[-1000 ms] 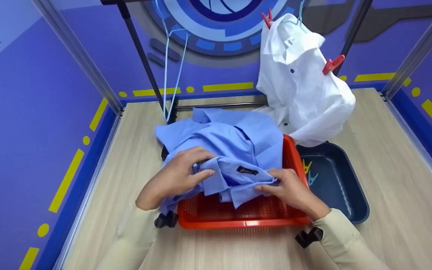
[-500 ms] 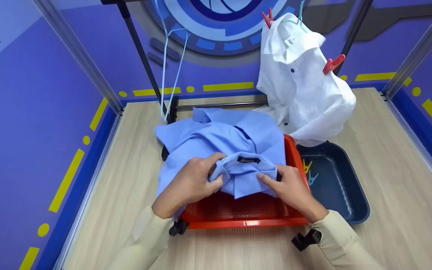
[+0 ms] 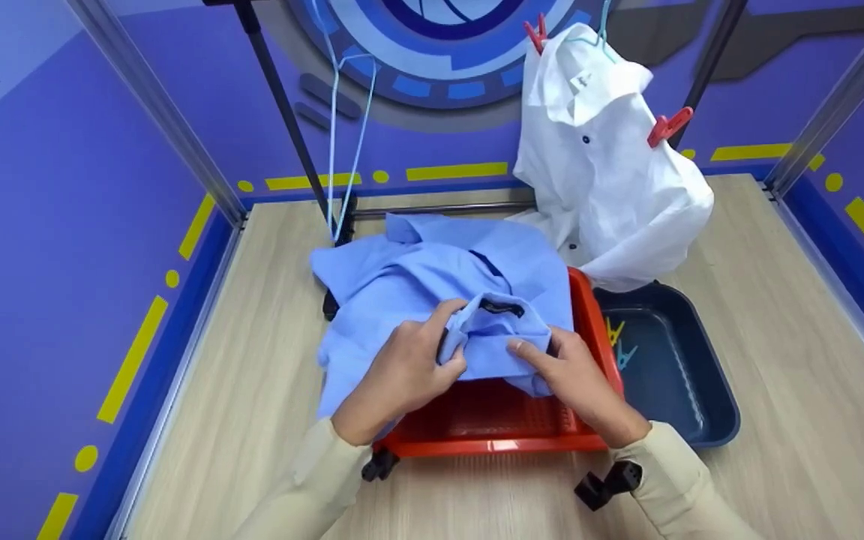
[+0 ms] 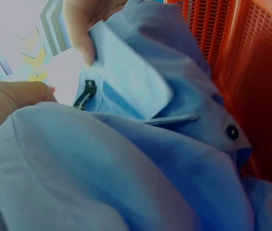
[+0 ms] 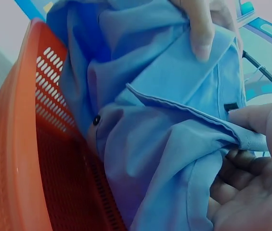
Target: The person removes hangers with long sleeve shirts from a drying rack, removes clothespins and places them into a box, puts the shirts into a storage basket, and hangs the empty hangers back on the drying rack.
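Observation:
A light blue shirt [image 3: 417, 277] lies heaped over a red plastic basket [image 3: 503, 444], spilling past its left side. My left hand [image 3: 409, 367] pinches the left side of the shirt's collar between thumb and fingers. On the collar's other side, my right hand [image 3: 578, 375] grips the cloth, its thumb on top and its fingers beneath, as the right wrist view shows. Between the hands the collar curves in a loop, with a dark label [image 3: 501, 307] inside the neck. A black button [image 4: 232, 132] shows on the shirt front in the left wrist view.
A white shirt [image 3: 604, 165] hangs at the back right with red clothespins [image 3: 670, 127] on it. A pale blue hanger [image 3: 334, 142] hangs at the back left from a black rack. Right of the basket stands a dark tray [image 3: 672, 375] holding a few clothespins [image 3: 625, 355].
My left hand has moved right and slightly up with its side of the collar, closer to my right hand. The collar has gone from a flat spread to a rounded loop.

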### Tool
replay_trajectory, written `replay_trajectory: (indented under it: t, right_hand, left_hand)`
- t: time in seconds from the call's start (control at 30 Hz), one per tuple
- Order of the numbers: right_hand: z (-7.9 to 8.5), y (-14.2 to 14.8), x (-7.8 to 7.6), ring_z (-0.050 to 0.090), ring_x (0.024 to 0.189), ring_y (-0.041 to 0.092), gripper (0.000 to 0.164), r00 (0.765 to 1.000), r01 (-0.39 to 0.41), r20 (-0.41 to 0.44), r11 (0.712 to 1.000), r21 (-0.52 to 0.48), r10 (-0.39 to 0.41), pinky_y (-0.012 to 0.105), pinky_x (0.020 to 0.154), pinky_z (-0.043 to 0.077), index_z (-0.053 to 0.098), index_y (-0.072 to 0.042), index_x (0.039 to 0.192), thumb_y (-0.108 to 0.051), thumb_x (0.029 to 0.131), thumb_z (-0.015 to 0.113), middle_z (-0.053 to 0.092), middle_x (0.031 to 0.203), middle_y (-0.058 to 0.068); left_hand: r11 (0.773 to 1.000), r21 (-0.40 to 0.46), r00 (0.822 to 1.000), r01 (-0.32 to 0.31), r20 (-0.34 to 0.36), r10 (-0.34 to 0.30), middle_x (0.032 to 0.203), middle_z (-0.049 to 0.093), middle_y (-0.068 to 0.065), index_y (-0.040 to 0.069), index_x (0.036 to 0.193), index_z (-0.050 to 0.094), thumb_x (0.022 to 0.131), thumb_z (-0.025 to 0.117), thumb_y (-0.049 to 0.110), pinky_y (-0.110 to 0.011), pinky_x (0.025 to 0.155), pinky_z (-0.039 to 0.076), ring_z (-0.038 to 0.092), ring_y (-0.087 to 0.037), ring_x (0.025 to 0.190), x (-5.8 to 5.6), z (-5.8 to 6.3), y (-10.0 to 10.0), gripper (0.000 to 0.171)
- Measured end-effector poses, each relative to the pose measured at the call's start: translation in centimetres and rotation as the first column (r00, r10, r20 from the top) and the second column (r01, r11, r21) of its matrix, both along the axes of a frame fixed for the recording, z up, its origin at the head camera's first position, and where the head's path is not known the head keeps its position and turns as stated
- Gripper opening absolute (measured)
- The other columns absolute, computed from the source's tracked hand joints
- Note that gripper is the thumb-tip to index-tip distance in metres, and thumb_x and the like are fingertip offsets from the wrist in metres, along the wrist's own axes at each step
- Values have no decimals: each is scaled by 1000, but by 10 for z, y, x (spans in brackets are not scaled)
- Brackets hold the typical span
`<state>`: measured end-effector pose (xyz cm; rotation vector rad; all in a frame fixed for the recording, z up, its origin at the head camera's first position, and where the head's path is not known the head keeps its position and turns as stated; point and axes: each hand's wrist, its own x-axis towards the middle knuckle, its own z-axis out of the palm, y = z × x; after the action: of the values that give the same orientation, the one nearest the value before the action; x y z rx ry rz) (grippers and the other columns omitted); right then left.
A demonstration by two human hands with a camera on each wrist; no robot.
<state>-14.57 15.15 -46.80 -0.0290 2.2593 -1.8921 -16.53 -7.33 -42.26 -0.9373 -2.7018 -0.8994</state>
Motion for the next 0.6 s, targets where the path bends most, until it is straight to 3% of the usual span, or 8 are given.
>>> replay_trajectory:
  t: [0.17,0.33,0.4,0.6]
  right_hand:
    - [3,-6,3,60,86,17,40,999,24,36,998,-66,-22,25,77,51,57,-7,125,-33,96,59,65,104,8]
    - [5,-9,5,58,88,18,39,1000,2,26,996,-87,1,25,77,49,56,-10,127,-34,97,58,62,105,8]
    - [6,-10,6,58,92,19,40,1000,-19,13,995,-96,21,26,79,49,54,-12,129,-35,97,57,62,109,8]
    - [6,-13,7,54,119,17,53,997,-72,-14,993,-97,71,35,104,45,42,-23,142,-36,94,61,55,136,-2]
  left_hand:
    - [1000,23,999,0,-36,1,58,48,1,8,132,50,85,66,13,-23,52,41,50,-9,53,2,-7,9,50]
    - [1000,17,1000,12,3,-12,57,46,2,7,137,44,89,68,24,-18,51,36,47,-6,51,5,-10,18,57]
    - [1000,17,1000,18,10,-18,56,43,3,6,139,42,89,69,26,-17,51,34,45,-5,50,6,-12,21,60]
    - [997,60,999,39,36,-41,57,38,7,4,143,38,89,67,20,-17,49,34,39,-4,49,9,-17,26,64]
